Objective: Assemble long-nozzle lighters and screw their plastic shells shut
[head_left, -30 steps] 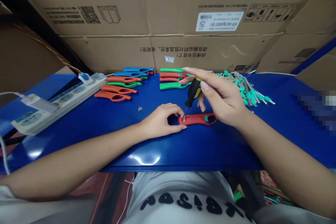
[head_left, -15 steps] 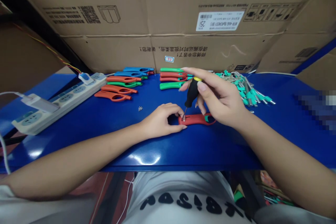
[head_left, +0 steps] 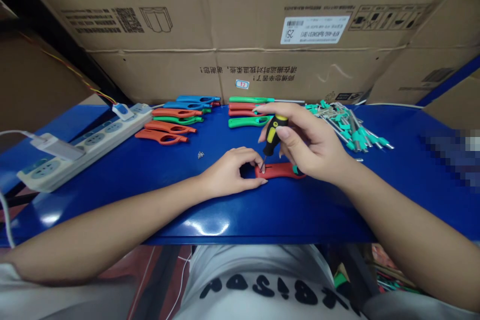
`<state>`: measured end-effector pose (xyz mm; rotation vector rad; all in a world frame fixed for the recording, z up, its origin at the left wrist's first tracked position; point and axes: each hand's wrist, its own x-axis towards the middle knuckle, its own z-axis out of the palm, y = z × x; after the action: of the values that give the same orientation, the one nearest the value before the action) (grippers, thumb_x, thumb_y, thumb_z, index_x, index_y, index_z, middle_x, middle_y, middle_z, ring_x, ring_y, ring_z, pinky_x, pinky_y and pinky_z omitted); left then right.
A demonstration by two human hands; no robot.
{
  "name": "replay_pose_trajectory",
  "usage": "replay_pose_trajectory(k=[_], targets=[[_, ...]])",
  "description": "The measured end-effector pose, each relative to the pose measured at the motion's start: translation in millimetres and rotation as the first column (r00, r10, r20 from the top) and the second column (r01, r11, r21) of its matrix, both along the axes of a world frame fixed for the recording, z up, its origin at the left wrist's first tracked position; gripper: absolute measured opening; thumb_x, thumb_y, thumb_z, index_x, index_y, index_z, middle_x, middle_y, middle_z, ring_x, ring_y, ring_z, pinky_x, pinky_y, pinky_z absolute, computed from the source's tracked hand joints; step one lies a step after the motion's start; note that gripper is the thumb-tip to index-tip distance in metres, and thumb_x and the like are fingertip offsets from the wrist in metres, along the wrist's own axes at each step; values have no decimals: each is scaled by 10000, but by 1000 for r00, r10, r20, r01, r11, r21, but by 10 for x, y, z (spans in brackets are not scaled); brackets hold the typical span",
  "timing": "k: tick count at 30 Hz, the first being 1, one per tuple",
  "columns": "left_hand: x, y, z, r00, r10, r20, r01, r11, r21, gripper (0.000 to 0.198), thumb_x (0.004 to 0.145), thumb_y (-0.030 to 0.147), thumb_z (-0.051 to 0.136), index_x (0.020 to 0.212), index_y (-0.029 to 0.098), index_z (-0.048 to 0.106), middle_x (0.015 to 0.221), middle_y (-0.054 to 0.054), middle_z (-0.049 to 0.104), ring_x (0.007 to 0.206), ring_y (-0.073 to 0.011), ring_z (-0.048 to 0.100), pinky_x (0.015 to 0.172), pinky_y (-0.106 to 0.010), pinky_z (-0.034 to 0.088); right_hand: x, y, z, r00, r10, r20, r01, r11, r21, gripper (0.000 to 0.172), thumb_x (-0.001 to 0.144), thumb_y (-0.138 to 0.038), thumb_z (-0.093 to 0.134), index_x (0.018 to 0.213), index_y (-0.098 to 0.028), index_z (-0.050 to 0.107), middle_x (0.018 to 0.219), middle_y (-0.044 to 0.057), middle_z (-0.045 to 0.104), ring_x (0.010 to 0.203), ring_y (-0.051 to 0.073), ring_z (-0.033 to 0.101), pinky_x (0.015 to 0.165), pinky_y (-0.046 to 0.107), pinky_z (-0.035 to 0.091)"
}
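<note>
Just back from the front edge of the glossy blue table [head_left: 210, 210], the left hand [head_left: 234, 172] pinches one end of a long red plastic handle casing [head_left: 281, 170], which lies flat. The right hand [head_left: 317, 152] is closed around a stubby black-and-yellow screwdriver [head_left: 274, 137], tilted, its thin shaft meeting the casing beside those pinching fingers. From where I stand, I can't tell whether the tip is seated in anything. If it isn't, a hard push could make it skid into a fingertip or scratch the plastic. Gripped apparently only at that end, the casing might also swivel under twisting. Farther back, a tiny heap of silver screws [head_left: 200, 155] lies loose near the left wrist; a careless sweep could scatter it. Beyond, the right knuckles might jostle the green and red plastic handles [head_left: 242, 122].
</note>
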<state>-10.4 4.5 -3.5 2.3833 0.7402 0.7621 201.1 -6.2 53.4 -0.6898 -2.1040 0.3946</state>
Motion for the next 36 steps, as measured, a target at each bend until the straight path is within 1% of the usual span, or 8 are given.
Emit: replay_pose_trajectory(k=[5,10,13,21,25,28,33,36], targets=[[2,3,-1,1000,-5,-1,5,1000,-28,162,838,278,757,890,189,632,907,-12,707,884,-178,651,864,-319,486,32,58,-18,982,-191,-10,184,930,317,265,922,-416,676,1123,-244,684,1011,42,766,758,171,725,726,286,584],[2,8,4,1000,-12,2,12,1000,-28,168,835,275,757,895,189,626,919,-23,709,885,-183,647,868,-329,486,19,31,-8,997,-77,1,77,995,57,389,1066,-389,366,1410,-288,518,1162,51,737,684,129,705,650,275,591],[1,5,6,1000,-10,-1,10,1000,-26,163,837,276,753,892,192,624,924,-21,713,892,-184,649,872,-331,485,-12,24,10,998,15,-64,-19,997,-73,375,1065,-371,374,1381,-252,536,1207,78,714,721,128,707,605,259,587],[0,5,-23,1000,12,18,-12,1000,13,179,820,279,776,887,192,634,883,-1,699,860,-171,655,833,-296,488,-13,-19,35,993,-122,6,115,953,281,268,931,-343,665,1169,-222,683,1101,71,754,905,200,727,821,313,591],[2,5,-10,1000,3,24,-3,1000,25,174,819,268,776,879,189,633,883,-1,699,852,-168,644,820,-291,484,-22,-52,24,998,-28,49,21,991,129,402,1054,-278,388,1436,-234,508,1231,76,712,1014,180,717,896,323,580],[2,2,-4,1000,7,10,-7,1000,7,168,824,268,769,881,192,631,906,-7,708,875,-175,646,842,-306,482,-28,-29,9,1000,18,13,-19,999,27,382,1059,-293,388,1417,-248,515,1304,77,670,912,151,721,809,297,594],[-2,9,-27,1000,11,13,-11,1000,12,178,821,291,773,888,196,638,883,1,697,854,-170,650,826,-301,487,-23,14,6,996,-94,5,90,964,250,256,940,-340,654,1167,-222,661,1137,71,735,855,179,722,784,298,591],[-3,9,-26,1000,21,11,-21,1000,15,178,820,297,772,887,198,640,888,-2,700,857,-175,652,829,-306,492,-17,-6,5,996,-79,28,70,967,245,297,995,-355,553,1253,-232,635,1155,78,735,948,204,726,888,341,583]])
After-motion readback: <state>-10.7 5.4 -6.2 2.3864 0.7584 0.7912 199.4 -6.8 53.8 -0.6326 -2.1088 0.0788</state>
